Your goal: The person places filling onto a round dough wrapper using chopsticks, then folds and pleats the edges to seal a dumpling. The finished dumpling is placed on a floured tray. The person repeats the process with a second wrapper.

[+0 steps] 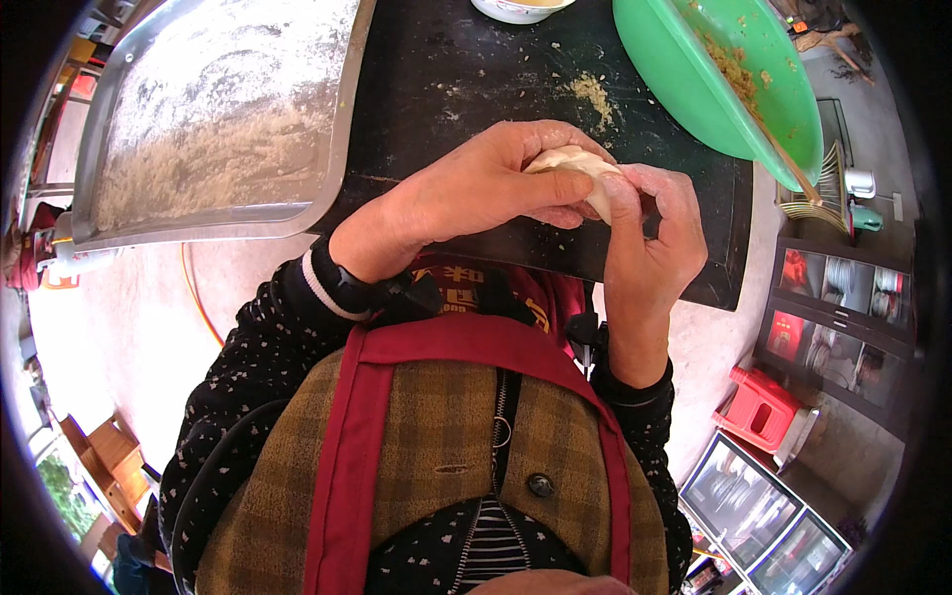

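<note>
A folded piece of pale dough with a pleated edge (571, 160) is held between both hands above the near edge of the dark table (446, 104). My left hand (476, 178) cradles it from the left, the thumb lying along its near side. My right hand (658, 230) pinches its right end between thumb and fingers. Whether the dough encloses anything is hidden. Beyond my right hand, a green plastic basin (669, 82) contains a crumbly yellowish filling (732, 74), with a wooden stick (792, 167) leaning in it.
A floured metal tray (346, 97) stands at the left, reaching past the table's near edge. A bowl (520, 11) sits at the far side. Crumbs of filling (593, 97) lie on the table. Red plastic stools (758, 416) and a glass-fronted cabinet (840, 320) stand at the right.
</note>
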Action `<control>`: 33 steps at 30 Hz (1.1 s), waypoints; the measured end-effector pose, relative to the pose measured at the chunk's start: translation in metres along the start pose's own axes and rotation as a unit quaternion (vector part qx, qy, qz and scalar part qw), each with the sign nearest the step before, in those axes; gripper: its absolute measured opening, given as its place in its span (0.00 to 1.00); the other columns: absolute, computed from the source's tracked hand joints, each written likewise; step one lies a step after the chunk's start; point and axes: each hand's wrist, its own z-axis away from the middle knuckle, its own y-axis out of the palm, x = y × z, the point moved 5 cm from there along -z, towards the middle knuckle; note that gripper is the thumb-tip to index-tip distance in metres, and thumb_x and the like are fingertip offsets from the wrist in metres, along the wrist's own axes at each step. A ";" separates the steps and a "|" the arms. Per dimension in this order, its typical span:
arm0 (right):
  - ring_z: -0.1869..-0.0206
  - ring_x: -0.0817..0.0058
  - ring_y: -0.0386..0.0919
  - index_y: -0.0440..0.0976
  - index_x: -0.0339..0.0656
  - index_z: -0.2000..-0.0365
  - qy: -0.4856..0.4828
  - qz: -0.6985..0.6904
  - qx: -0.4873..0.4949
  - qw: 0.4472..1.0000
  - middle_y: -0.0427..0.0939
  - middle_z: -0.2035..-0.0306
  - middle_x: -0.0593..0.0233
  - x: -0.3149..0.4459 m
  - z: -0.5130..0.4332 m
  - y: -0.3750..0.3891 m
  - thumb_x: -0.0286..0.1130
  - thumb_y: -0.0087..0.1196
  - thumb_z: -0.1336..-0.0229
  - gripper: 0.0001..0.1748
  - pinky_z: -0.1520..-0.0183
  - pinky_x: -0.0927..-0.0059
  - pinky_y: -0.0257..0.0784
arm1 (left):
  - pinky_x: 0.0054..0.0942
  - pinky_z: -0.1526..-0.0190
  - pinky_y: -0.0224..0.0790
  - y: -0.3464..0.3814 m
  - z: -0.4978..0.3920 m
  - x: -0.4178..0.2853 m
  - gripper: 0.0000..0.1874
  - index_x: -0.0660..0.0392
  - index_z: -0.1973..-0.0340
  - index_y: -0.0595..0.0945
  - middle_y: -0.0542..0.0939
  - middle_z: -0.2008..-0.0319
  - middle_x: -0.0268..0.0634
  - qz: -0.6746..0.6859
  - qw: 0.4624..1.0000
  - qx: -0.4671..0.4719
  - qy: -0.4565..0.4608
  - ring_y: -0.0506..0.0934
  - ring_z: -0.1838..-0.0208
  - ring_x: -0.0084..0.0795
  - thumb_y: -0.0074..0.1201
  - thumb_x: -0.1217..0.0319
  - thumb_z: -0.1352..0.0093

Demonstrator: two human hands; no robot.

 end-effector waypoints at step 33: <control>0.59 0.74 0.77 0.81 0.36 0.62 -0.019 -0.028 0.082 0.996 0.81 0.62 0.61 -0.001 -0.004 0.007 0.21 0.62 0.43 0.07 0.59 0.75 0.71 | 0.28 0.43 0.77 -0.008 0.005 -0.001 0.21 0.66 0.39 0.73 0.80 0.46 0.44 0.003 0.996 0.043 -0.075 0.80 0.43 0.33 0.46 0.63 0.21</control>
